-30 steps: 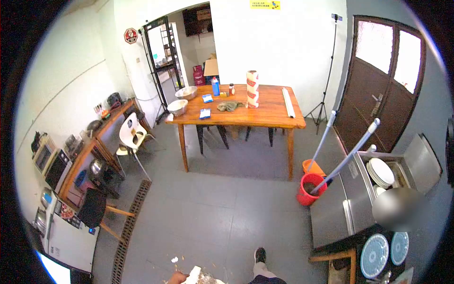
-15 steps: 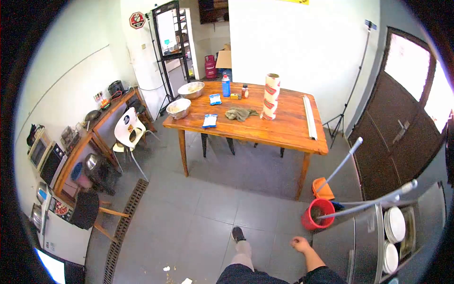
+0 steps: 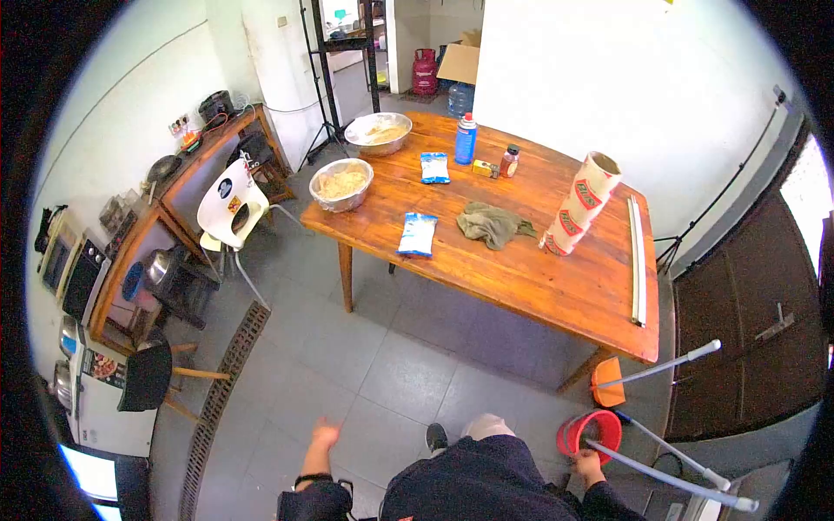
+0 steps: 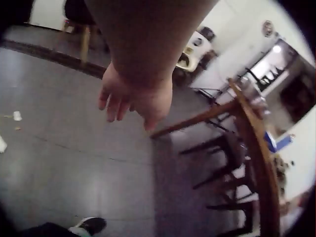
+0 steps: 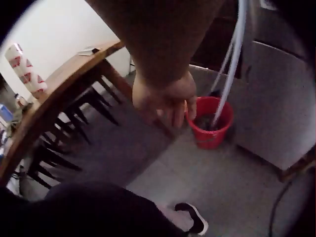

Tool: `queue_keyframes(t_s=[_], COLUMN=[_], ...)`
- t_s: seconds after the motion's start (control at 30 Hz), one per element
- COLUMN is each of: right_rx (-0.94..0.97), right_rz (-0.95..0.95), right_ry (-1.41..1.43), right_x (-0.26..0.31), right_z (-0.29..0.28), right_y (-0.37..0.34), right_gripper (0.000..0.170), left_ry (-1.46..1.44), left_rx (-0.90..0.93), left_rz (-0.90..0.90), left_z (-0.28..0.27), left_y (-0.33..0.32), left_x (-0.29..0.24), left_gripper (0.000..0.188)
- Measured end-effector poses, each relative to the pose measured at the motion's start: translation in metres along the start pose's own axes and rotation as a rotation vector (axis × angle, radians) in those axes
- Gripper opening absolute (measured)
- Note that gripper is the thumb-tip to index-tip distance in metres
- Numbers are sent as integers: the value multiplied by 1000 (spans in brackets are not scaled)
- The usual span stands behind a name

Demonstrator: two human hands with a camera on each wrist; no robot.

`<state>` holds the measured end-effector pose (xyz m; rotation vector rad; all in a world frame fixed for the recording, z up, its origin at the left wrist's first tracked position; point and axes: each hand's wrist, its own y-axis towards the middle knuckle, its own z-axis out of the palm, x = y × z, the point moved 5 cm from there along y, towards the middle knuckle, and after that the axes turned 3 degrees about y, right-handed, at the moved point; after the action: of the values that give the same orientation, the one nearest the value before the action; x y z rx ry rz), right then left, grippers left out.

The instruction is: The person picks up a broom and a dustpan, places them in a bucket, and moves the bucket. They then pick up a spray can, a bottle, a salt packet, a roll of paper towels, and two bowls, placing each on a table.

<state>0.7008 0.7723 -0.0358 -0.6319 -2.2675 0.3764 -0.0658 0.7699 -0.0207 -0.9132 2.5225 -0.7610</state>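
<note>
My left hand (image 3: 325, 432) hangs over the grey floor with its fingers loose, and nothing is in it. In the left wrist view the fingers of that hand (image 4: 133, 101) spread downward in front of a table leg. My right hand (image 3: 588, 467) hangs beside the red bucket (image 3: 569, 434), also holding nothing. The right wrist view has its relaxed fingers overlapping the bucket's left rim. A mop with a long grey handle (image 3: 669, 478) stands in the bucket. Ahead is the wooden table (image 3: 521, 286).
The table bears two metal bowls (image 3: 341, 205), packets (image 3: 418, 234), a cloth (image 3: 491, 226), a blue can (image 3: 466, 139), a jar (image 3: 509, 162), a printed roll (image 3: 580, 204) and a white strip (image 3: 638, 260). An orange dustpan (image 3: 608, 382) is near the right table leg; a white chair (image 3: 233, 208) stands left.
The head view has come closer to the table and tipped down. The left hand has come into view at the bottom; the right hand now appears lower, next to the bucket.
</note>
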Motion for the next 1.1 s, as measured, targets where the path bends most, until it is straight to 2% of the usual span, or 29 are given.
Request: queue_keyframes(t_s=[0.03, 0.07, 0.1, 0.13, 0.17, 0.2, 0.23, 0.3, 0.4, 0.47, 0.5, 0.53, 0.6, 0.63, 0.7, 0.8, 0.87, 0.97, 1.0, 1.03, 1.07, 1.1], right_rx=[-26, -21, -105, -188, -233, -263, -170, -264, -116, -81, -69, -36, 22, 21, 21, 120, 146, 170, 199, 224, 259, 327], right_rz=[-29, 4, -142, -290, -402, -386, -318, -500, -316, -365, -394, -434, -503, -501, -512, -353, -358, -385, -416, -402, -392, -432], right_ry=[247, 223, 212, 197, 51, 133, 258, 70, 227, 173, 151, 148, 138, 190, 275, 216, 225, 149, 98, 156, 211, 206], right_x=[25, 141, 173, 201, 243, 270, 283, 350, 393, 435, 459, 483, 517, 520, 520, 505, 507, 530, 542, 547, 549, 549], right_z=[1, -23, -29, -36, -48, -56, -59, -80, -80, -75, -73, -71, -67, -63, -59, -50, -44, -38, -32, -23, -13, -2], right_y=[22, -5, 14, 34, 48, 66, 95, 126, 193, 214, 221, 225, 225, 229, 239, 254, 257, 256, 255, 256, 259, 265], right_gripper=[7, 10, 9, 8, 6, 6, 8, 11, 11, 13, 14, 15, 15, 14, 13, 13, 13, 12, 12, 11, 10, 9], left_ry=[-140, -278, -352, -416, -419, -432, -443, -431, -287, -253, -238, -145, -35, 14, 71, 65, 49, -104, -219, -256, -362, -506], left_rx=[-69, -134, -118, -240, -324, -386, -455, -546, -640, -323, -171, -194, -310, -362, -361, -361, -351, -220, -234, -148, -197, -113], left_rz=[25, 60, 105, 279, 390, 455, 522, 507, 462, 322, 253, 231, 158, 123, 112, 87, 67, 114, 115, 111, 42, 110], left_z=[-46, -92, -133, -148, -167, -187, -210, -245, -272, -288, -292, -286, -282, -281, -279, -278, -284, -294, -298, -311, -292, -256], left_y=[1, 2, -7, 11, 18, 20, 21, 28, 58, 73, 79, 97, 109, 113, 121, 123, 127, 131, 127, 113, 122, 144], left_x=[-59, -117, -173, -211, -249, -284, -317, -367, -417, -446, -460, -466, -478, -481, -487, -485, -484, -481, -478, -482, -465, -450], left_gripper=[70, 70, 69, 69, 70, 72, 74, 78, 86, 92, 94, 102, 92, 87, 93, 90, 85, 80, 77, 79, 83, 89])
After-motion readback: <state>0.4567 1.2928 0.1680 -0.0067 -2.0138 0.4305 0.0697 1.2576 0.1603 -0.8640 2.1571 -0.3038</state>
